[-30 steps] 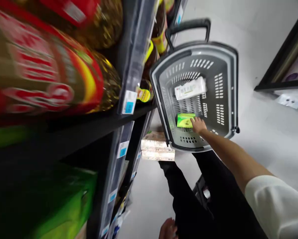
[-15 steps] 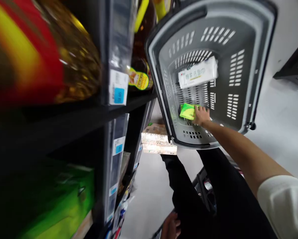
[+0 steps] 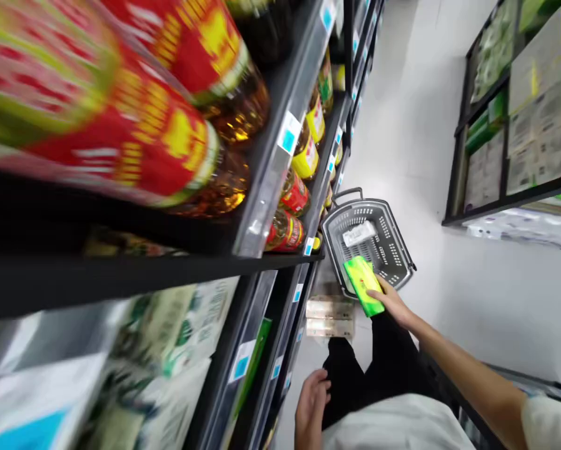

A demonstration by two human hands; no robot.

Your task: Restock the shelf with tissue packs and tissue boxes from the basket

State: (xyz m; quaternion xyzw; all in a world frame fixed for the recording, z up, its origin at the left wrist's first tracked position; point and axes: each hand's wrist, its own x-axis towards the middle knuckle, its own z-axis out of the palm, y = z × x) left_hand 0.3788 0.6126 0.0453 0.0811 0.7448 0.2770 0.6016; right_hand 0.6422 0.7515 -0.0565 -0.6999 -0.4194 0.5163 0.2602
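Observation:
My right hand [image 3: 393,303] is closed on the near end of a bright green and yellow tissue pack [image 3: 362,278]. The pack is held above the near-left part of a grey shopping basket [image 3: 405,253], covering some of its rim. Inside the basket lies a white pack of face towels [image 3: 359,233]. My left hand [image 3: 312,403] hangs beside my leg with loosely bent fingers and nothing in it; the nearest thing to it is the shelving.
Shelves on the left carry bottles with red labels [image 3: 187,134] and price tags. Wrapped packs [image 3: 330,315] sit on the floor between the basket and my feet. A rack of paper goods [image 3: 540,119] stands on the right across the pale floor [image 3: 418,119].
My right hand has lifted the green tissue pack up out of the basket. The view has drawn back, so the basket looks smaller, and more of my left hand shows.

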